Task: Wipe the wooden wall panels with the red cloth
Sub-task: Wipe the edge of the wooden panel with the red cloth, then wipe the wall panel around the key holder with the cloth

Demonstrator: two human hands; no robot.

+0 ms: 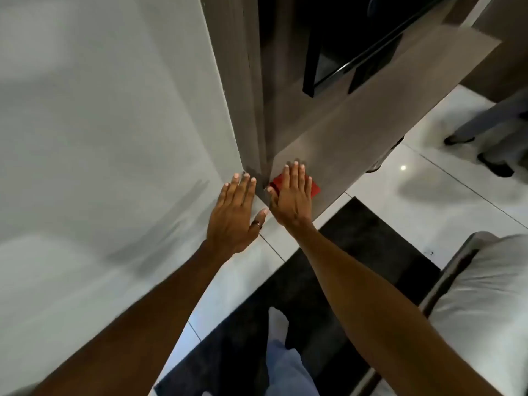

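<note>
The right hand (293, 192) lies flat, fingers spread, its grip open, pinning the cloth (314, 188) against the low end of the wood panel (357, 124) for wiping pressure. The left hand (233, 215), open and empty, braces on the white wall (114, 124).

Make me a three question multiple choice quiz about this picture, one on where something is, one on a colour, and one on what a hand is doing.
1. Where is the cloth?
A. On the floor
B. Under the right hand, against the wooden wall panel
C. Draped on the bed

2. What colour is the cloth?
A. Red
B. Blue
C. Yellow

3. How is the left hand held?
A. Clenched in a fist
B. Gripping a bottle
C. Open and flat, fingers spread

Answers: B, red edges show either side of the flat right hand on the panel; A, its visible parts are red; C, all fingers are extended and it holds nothing.
</note>
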